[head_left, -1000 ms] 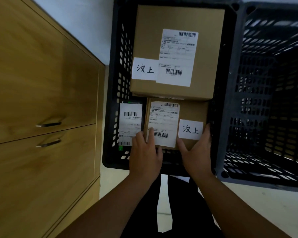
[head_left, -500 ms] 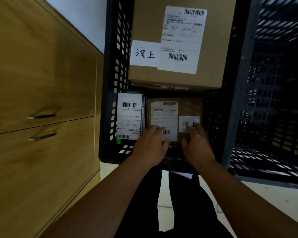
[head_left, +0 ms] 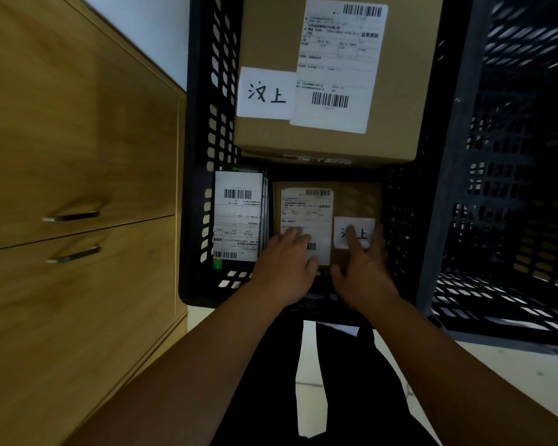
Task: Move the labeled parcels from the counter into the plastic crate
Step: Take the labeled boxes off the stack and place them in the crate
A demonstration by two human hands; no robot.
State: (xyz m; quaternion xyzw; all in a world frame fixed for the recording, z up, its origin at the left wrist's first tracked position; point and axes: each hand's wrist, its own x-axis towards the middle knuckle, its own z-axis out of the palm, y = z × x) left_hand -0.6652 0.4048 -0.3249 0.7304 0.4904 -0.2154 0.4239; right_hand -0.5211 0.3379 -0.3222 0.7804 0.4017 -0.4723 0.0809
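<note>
A small brown parcel (head_left: 355,201) with a shipping label and a white handwritten tag lies low inside the black plastic crate (head_left: 200,188). My left hand (head_left: 287,262) rests flat on its label, fingers straight. My right hand (head_left: 364,268) lies on the tag, index finger stretched over it. A larger brown parcel (head_left: 397,91) with the same kind of labels fills the crate's far half. A flat dark parcel (head_left: 239,217) with a white label stands against the left wall.
A wooden cabinet (head_left: 78,188) with two metal drawer handles stands at the left, close to the crate. A second black slotted crate (head_left: 512,220) sits at the right, nothing showing inside. Pale floor shows below, with my dark trousers between.
The small parcel has gone down from near the crate's rim to the bottom. Both hands went from gripping its near edge to lying on top of it. The camera has moved closer.
</note>
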